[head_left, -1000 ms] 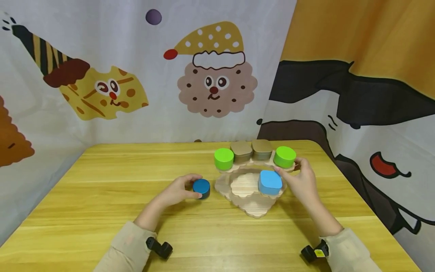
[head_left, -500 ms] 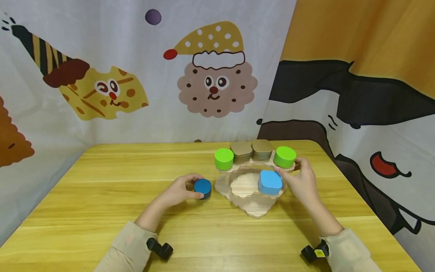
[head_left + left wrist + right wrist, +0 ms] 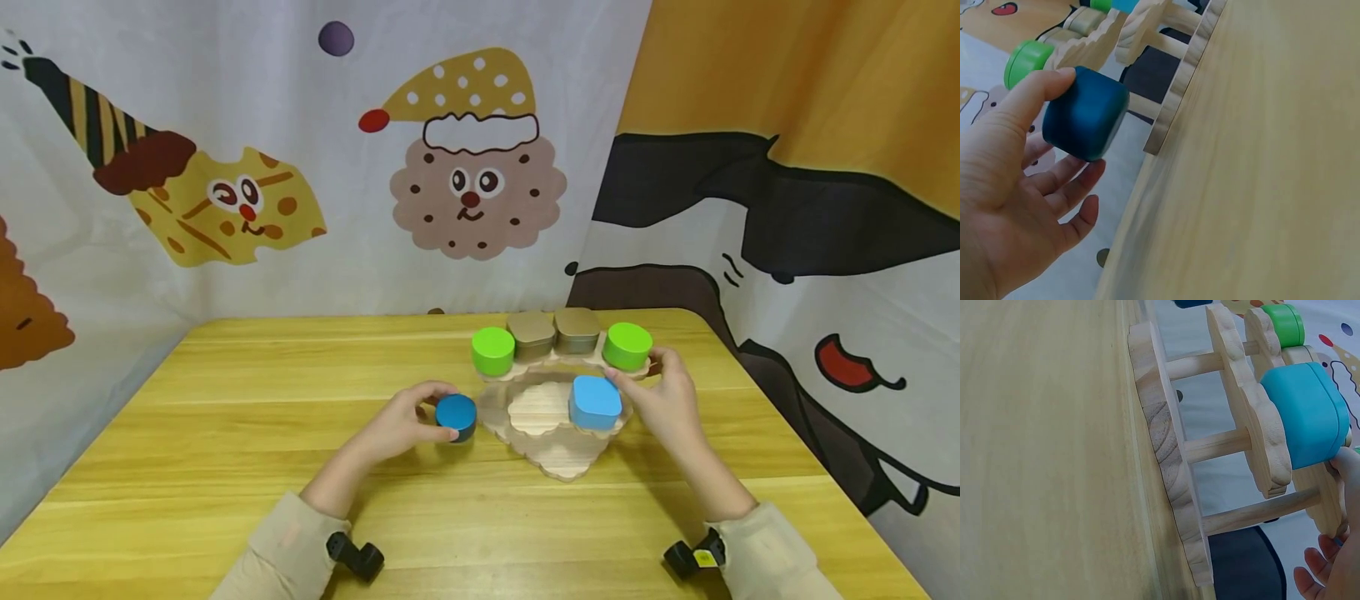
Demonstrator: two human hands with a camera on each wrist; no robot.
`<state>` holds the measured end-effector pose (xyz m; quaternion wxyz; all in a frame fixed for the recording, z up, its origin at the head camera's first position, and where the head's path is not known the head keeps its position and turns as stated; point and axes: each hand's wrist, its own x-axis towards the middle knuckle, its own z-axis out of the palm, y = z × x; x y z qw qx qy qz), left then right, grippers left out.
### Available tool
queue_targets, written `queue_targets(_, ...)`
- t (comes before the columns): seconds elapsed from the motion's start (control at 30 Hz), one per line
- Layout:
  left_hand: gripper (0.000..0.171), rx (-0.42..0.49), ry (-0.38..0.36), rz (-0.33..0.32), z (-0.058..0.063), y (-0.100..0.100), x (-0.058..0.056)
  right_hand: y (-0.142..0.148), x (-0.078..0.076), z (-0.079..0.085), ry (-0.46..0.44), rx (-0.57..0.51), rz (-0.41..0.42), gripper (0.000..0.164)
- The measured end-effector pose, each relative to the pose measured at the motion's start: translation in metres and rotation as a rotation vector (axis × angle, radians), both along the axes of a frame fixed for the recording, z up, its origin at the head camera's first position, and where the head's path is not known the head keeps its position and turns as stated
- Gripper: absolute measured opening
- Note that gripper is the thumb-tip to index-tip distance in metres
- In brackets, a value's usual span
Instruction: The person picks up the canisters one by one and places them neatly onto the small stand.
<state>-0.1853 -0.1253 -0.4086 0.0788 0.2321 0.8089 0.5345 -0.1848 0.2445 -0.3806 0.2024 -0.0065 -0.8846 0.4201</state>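
My left hand (image 3: 401, 425) pinches a dark blue block (image 3: 456, 417) with a rounded top between thumb and fingers. In the left wrist view, the dark blue block (image 3: 1085, 114) is held off the table, just left of a tiered wooden stand (image 3: 562, 454). My right hand (image 3: 671, 400) grips the right end of the stand's upper shelf, thumb in front and fingers behind. Beside that thumb, a light blue block (image 3: 596, 402) sits on the right of the lower shelf. In the right wrist view, round pegs join the stand's shelves (image 3: 1244, 394) to its base.
On the upper shelf stand a green block (image 3: 492, 351) at the left, two brownish blocks (image 3: 532, 333) in the middle and another green block (image 3: 628, 346) at the right. Bare wood (image 3: 538, 408) shows on the lower shelf's left. A printed curtain (image 3: 300, 275) hangs behind the table.
My left hand has moved slightly right with the dark blue block, bringing it closer to the stand. The right hand and the stand have stayed in place.
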Motion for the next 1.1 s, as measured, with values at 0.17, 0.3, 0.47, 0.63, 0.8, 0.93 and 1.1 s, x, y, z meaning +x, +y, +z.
queue_targets(0.17,0.051,0.020,0.019,0.000,0.018,0.007,0.012,0.001,0.000,-0.001,-0.003,0.002,-0.001,0.073)
queue_targets(0.3,0.049,0.029,0.029,-0.006,0.033,0.013,0.021,0.001,0.000,-0.001,-0.002,0.000,0.003,0.073)
queue_targets(0.47,0.050,0.031,0.053,-0.009,0.021,0.019,0.020,0.001,-0.001,-0.002,0.001,-0.002,0.007,0.073)
queue_targets(0.63,0.051,0.057,0.064,-0.013,0.013,0.028,0.021,0.000,-0.002,-0.001,0.000,0.001,0.007,0.073)
queue_targets(0.8,0.051,0.078,0.057,0.015,0.024,0.037,0.032,-0.001,-0.002,0.000,0.004,-0.004,0.013,0.073)
queue_targets(0.93,0.050,0.104,0.042,0.034,0.044,0.048,0.045,-0.002,-0.001,0.002,-0.001,-0.013,0.011,0.072)
queue_targets(1.1,0.049,0.134,0.033,0.063,0.048,0.058,0.049,-0.001,-0.001,0.001,0.000,-0.017,0.005,0.072)
